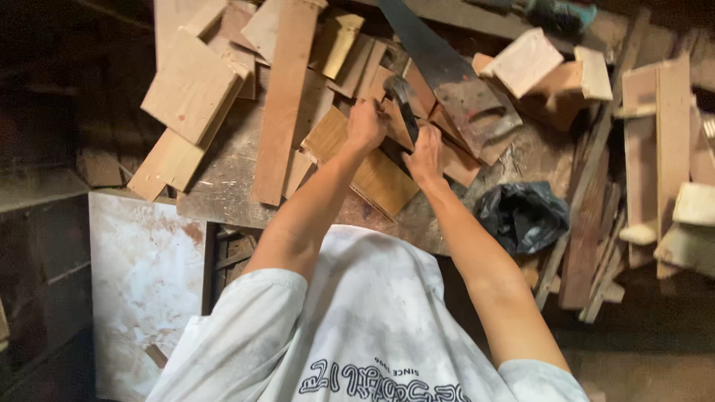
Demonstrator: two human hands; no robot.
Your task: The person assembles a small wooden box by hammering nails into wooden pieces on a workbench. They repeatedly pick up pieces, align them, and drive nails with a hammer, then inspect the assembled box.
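Left hand (pixel 366 125) & right hand (pixel 426 155) – fingers of both closed round a dark-handled hammer (pixel 403 104) over wood offcuts (pixel 376 175) on a worn surface (pixel 223 186); handsaw (pixel 454 85) just beside.

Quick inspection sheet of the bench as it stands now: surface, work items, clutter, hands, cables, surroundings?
Surface: worn workbench, dusty, mostly covered.
Job's things: hammer, dark handle, head up; tan wood block beneath the hands.
Clutter: scattered offcuts, long reddish plank, handsaw, black plastic bag.
Grippers: left hand closed around the hammer near its head; right hand at the lower handle, grip unclear.
Cables: nothing seen.
Surroundings: pale stained panel lower left; stacked boards on the right.
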